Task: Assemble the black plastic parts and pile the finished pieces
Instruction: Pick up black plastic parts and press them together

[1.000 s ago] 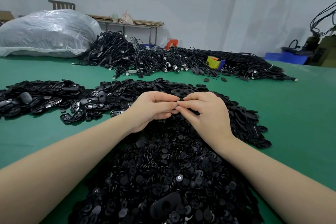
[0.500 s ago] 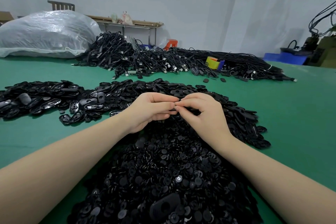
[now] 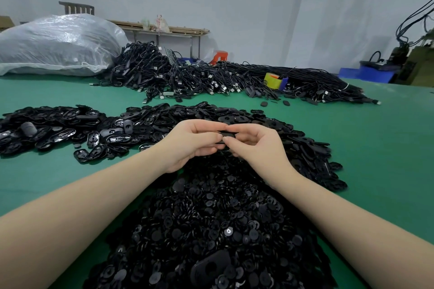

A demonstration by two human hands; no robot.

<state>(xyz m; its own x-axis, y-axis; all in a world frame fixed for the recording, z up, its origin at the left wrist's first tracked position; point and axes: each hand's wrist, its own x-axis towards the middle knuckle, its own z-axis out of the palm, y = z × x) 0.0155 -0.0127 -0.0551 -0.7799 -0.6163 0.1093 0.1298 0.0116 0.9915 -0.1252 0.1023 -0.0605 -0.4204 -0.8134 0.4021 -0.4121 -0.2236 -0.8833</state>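
left hand (image 3: 192, 142) and right hand (image 3: 256, 145): both pinching one small black oval plastic part (image 3: 226, 135), raised over the heap of black round plastic discs (image 3: 211, 230), likely for fitting.

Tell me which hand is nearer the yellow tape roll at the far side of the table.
Right. The right hand sits below and slightly left of the yellow tape roll; the left hand is farther left, both well short of it.

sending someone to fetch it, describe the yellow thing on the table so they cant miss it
Look to the far side of the green table, at the long heap of black cables. Toward its right end sits a yellow roll among the cables. It is the only bright yellow thing there.
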